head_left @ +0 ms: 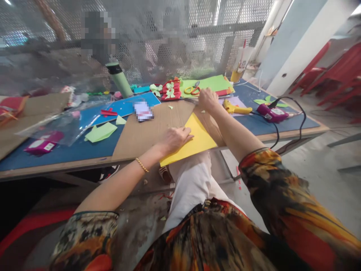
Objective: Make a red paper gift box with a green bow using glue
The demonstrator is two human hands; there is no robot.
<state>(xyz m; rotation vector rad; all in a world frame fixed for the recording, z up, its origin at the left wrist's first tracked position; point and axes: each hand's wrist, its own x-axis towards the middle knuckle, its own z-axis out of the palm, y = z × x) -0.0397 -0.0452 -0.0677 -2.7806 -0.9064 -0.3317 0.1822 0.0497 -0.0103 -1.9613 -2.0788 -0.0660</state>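
A folded-looking yellow paper (200, 136) lies slanted over the brown cardboard (152, 131) and reaches past the table's front edge. My left hand (177, 138) rests on its left part, fingers bent and pressed together on the paper. Beyond the paper's far corner, my right hand (208, 100) is closed in a fist. A thin dark strip shows just left of that fist; what the fingers hold is hidden. Near the right hand are orange-and-yellow scissors (192, 90), a yellow glue gun (237, 108) and a red piece with pale green bows (171, 90).
A phone (143, 111), a green bottle (120, 79) and green paper (101, 132) are on the left. A purple device (272, 113) with black cables sits right, below a drink cup (238, 69). A mesh screen (197, 49) stands behind the table; red chairs (338, 71) are farther right.
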